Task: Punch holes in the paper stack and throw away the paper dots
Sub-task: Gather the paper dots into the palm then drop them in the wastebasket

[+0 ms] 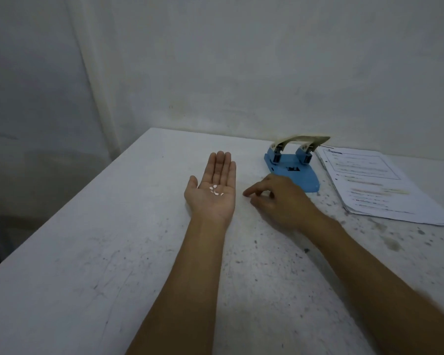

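Note:
My left hand (213, 190) lies palm up and flat on the white table, fingers straight, with several small white paper dots (215, 190) resting in the palm. My right hand (274, 201) hovers just right of it, palm down, fingers loosely curled and the fingertips pointing toward the left palm; I see nothing held in it. Behind the right hand stands a blue hole punch (292, 170) with a cream lever. The printed paper stack (374, 183) lies to its right, with punched holes along its left edge.
The white table (113, 252) is speckled with dark stains, mostly on the right side. Its left edge runs diagonally from the far corner to the lower left. A plain wall stands close behind the punch. No bin is in view.

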